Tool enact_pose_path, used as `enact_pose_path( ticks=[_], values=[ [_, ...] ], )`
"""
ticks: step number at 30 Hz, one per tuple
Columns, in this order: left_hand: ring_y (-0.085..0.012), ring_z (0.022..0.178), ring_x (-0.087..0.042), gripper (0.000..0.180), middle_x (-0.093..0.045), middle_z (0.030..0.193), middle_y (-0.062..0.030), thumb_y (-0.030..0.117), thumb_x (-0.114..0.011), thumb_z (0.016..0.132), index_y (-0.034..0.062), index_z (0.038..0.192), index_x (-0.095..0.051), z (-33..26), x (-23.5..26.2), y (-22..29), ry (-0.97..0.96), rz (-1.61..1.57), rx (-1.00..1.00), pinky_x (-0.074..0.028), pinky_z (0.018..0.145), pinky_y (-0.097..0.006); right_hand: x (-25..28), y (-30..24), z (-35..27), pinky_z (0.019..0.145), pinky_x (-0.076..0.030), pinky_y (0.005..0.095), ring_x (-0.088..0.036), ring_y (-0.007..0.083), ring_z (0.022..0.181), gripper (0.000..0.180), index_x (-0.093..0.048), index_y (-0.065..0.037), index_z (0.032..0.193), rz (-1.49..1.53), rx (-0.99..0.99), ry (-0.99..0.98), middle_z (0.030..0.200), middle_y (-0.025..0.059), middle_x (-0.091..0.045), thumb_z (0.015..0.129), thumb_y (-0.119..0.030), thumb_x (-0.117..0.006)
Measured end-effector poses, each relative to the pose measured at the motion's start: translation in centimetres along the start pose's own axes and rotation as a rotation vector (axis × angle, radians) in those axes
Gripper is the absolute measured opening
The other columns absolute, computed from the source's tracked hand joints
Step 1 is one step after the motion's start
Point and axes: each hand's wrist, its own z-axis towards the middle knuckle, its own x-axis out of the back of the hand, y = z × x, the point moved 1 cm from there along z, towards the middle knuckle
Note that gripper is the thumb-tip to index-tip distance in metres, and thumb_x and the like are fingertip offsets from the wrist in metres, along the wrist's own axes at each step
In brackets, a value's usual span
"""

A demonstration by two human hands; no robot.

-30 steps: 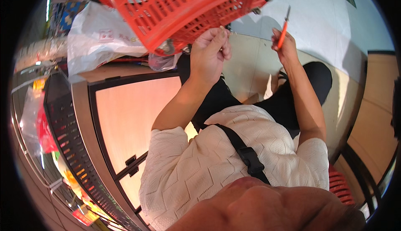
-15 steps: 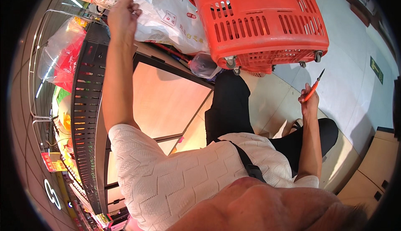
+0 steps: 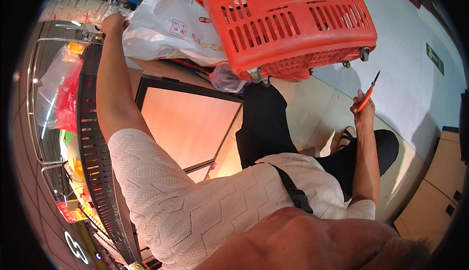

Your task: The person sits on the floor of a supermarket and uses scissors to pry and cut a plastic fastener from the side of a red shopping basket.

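Observation:
My left arm stretches to the upper left. There my left hand [image 3: 115, 22], small in the picture, is closed at the end of a whitish, ringed, trunk-like post [image 3: 73, 11]; what its fingers hold, if anything, is hidden. Right beside it lies a large white plastic bag [image 3: 166, 28] with red and yellow print. My right hand [image 3: 362, 114] is closed round the orange handles of a pair of scissors [image 3: 366, 99], held above my right knee. Their dark pointed blades face up and away.
A red wheeled shopping basket [image 3: 298, 31] stands ahead of my knees. Along my left runs a black slotted rack [image 3: 90, 123] with goods, near a hanging clear-and-red plastic bag [image 3: 61, 89]. Wood-coloured cabinets [image 3: 437, 172] stand at the right. Light tiles [image 3: 312, 99] cover the floor.
My left hand has moved further left, to the end of the post. The basket and white bag appear shifted left in view. My right hand keeps hold of the scissors.

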Motion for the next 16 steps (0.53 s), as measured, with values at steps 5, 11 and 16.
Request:
enact_pose_path(
  ticks=[5, 11, 16],
  values=[
    [-0.0199, 0.073, -0.065, 0.024, -0.067, 0.090, -0.0077, 0.028, -0.060, 0.085, 0.0053, 0.093, -0.061, 10.2, 6.0, -4.1, -0.191, -0.002, -0.075, -0.053, 0.058, -0.032, -0.8, 0.1, -0.1, 0.040, -0.035, 0.0234, -0.044, 0.0097, 0.047, 0.017, -0.053, -0.007, 0.085, 0.013, -0.013, 0.037, 0.064, 0.0010, -0.051, 0.084, -0.015, -0.069],
    [-0.0199, 0.076, -0.064, 0.024, -0.067, 0.093, -0.0131, 0.020, -0.063, 0.085, -0.0023, 0.093, -0.068, -7.8, -0.1, 4.3, 0.077, -0.238, -0.420, -0.054, 0.066, -0.029, -0.7, -1.0, -0.5, 0.042, -0.036, 0.0225, -0.045, 0.0092, 0.048, 0.023, -0.053, -0.006, 0.083, 0.010, 0.017, 0.023, 0.068, 0.0043, -0.054, 0.082, -0.018, -0.072],
    [-0.0198, 0.072, -0.063, 0.021, -0.067, 0.088, -0.0142, 0.010, -0.061, 0.084, -0.0057, 0.096, -0.067, -25.6, -2.0, 7.2, -0.022, -0.357, -0.928, -0.054, 0.065, -0.030, -0.4, -0.8, -0.8, 0.043, -0.040, 0.0206, -0.050, 0.0098, 0.052, 0.028, -0.052, -0.004, 0.092, 0.050, -0.005, -0.065, 0.068, 0.0047, -0.055, 0.081, -0.019, -0.074]
  ],
)
